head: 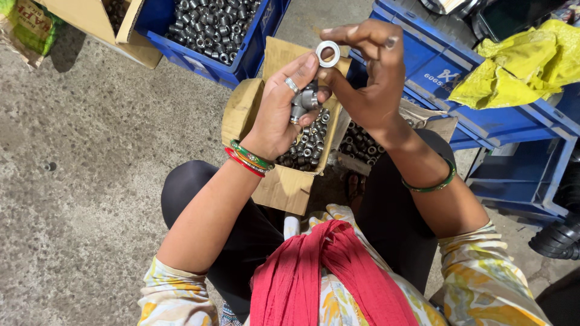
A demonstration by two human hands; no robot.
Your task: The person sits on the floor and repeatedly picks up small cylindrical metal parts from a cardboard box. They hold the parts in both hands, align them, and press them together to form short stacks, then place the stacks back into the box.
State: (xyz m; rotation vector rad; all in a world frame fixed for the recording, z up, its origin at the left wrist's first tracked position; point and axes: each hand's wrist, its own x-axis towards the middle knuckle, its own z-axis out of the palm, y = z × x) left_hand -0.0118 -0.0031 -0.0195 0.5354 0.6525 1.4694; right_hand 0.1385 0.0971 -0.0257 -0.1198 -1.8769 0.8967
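**Washer and fittings held above an open cardboard box**

Hands meet over an open brown cardboard box that sits on the person's lap and serves as the landmark for everything around it. Inside the box lies a heap of small grey metal cylindrical parts.

The right hand hovers above the far end of the box. Its thumb and forefinger are pinched together on the rim of a flat silver metal washer — a plain ring with a round hole — while the remaining fingers are loosely curled above it. The washer is held up in the air, over the far flap of the box and just beside the left fingertips.

The left hand is directly above the middle of the box. Its fingers are curled round a small cluster of grey metal fittings, with a silver ring on one finger; the thumb presses in from the side. How many fittings sit in that grip cannot be told. Red and green bangles circle the left wrist, a green one the right.

Beyond the box, on the concrete floor, stands a blue plastic crate filled with more grey metal parts — well apart from the hands. To the right of the box is a second blue plastic crate, and a crumpled yellow plastic bag lies on top of it. A second, darker batch of metal parts shows just right of the box.
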